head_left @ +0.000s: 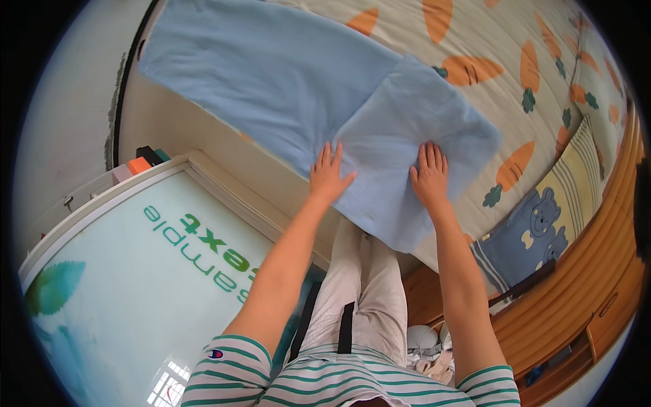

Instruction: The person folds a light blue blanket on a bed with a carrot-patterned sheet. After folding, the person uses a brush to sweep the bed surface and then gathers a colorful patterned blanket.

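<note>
A light blue cloth, perhaps a blanket [254, 66], lies spread over the edge of a bed, with one end folded back over itself at the right. My left hand [329, 175] rests flat on the cloth near the edge of the folded part, fingers spread. Flat on the folded part lies my right hand [431, 173], its fingers close together and extended. Neither hand grips the cloth. Beneath it is a cream bedsheet with orange carrots [470, 71]. The near corner of the cloth hangs over the bed's side, just above my legs.
A blue and yellow pillow with bears [544, 219] lies by the wooden headboard [569, 269] at the right. On the left stands a glossy, pale blue-green panel [152, 285] with printed words. Small boxes [138, 165] are behind it. Low at the right are crumpled cloths [437, 364].
</note>
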A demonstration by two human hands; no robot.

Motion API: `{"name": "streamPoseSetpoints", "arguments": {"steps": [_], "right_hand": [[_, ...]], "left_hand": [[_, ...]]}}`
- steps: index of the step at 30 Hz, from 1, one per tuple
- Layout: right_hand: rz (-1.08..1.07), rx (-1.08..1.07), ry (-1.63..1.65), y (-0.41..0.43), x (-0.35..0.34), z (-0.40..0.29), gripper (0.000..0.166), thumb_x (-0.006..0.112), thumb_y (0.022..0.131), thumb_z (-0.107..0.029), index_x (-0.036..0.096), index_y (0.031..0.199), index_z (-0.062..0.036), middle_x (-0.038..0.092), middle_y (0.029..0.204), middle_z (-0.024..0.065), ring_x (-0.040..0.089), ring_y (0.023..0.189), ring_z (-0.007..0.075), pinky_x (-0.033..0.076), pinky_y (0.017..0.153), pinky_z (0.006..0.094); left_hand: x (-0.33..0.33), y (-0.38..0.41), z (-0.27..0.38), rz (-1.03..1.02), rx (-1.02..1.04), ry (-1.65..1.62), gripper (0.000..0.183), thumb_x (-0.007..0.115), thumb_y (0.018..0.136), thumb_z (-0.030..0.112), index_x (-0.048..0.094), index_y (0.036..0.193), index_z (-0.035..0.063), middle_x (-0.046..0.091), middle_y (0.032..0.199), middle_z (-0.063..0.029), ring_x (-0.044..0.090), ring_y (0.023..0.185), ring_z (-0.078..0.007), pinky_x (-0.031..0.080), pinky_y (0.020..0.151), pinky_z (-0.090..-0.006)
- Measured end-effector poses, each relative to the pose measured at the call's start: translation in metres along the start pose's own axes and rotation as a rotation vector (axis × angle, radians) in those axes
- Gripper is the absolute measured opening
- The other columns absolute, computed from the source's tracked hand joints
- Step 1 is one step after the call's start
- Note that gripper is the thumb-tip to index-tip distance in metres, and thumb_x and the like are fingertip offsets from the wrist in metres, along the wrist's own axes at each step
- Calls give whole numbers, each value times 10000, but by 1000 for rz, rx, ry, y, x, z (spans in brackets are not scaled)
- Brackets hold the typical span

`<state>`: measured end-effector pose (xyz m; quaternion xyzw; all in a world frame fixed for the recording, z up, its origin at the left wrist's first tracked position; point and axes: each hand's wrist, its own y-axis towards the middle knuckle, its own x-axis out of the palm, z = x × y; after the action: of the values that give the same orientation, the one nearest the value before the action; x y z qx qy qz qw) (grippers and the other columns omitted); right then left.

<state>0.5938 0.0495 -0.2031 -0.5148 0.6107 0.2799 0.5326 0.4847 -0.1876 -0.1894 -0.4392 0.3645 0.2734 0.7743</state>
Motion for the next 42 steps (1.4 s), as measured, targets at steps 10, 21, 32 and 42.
{"name": "streamPoseSetpoints", "arguments": {"steps": [10, 21, 32, 42], "right_hand": [[-214, 222, 365, -54, -10, -20, 538, 605, 771, -258, 456, 1216, 6, 390, 1288, 237, 330, 1225, 373, 261, 1005, 443], [-322, 517, 1122, 26, -66, -232, 387, 516, 872, -278, 526, 1152, -12, 583, 1049, 68, 535, 962, 152, 415, 822, 288], [-421, 598, 1283, 101, -90, -369, 365, 495, 878, -292, 517, 1157, -58, 592, 1017, 68, 554, 937, 165, 444, 796, 299], [-332, 685, 1379, 176, -73, -403, 387, 493, 878, -311, 499, 1165, -52, 580, 1054, 99, 559, 956, 190, 449, 825, 317]], "left_hand": [[4, -146, -107, -241, -829, -867, 648, 547, 827, 433, 343, 1308, 50, 438, 1277, -126, 443, 1148, -240, 390, 904, -367], [-48, -69, -144, -101, -674, -1160, 619, 515, 860, 406, 291, 1336, 79, 444, 1223, -64, 494, 974, -170, 430, 810, -352], [-225, 21, -314, 156, -720, -1262, 620, 510, 859, 385, 285, 1338, 62, 437, 1253, -84, 468, 1041, -195, 411, 829, -362], [-329, 55, -357, 182, -701, -1539, 702, 541, 839, 410, 224, 1361, 64, 332, 1351, -106, 372, 1208, -252, 351, 949, -389]]}}
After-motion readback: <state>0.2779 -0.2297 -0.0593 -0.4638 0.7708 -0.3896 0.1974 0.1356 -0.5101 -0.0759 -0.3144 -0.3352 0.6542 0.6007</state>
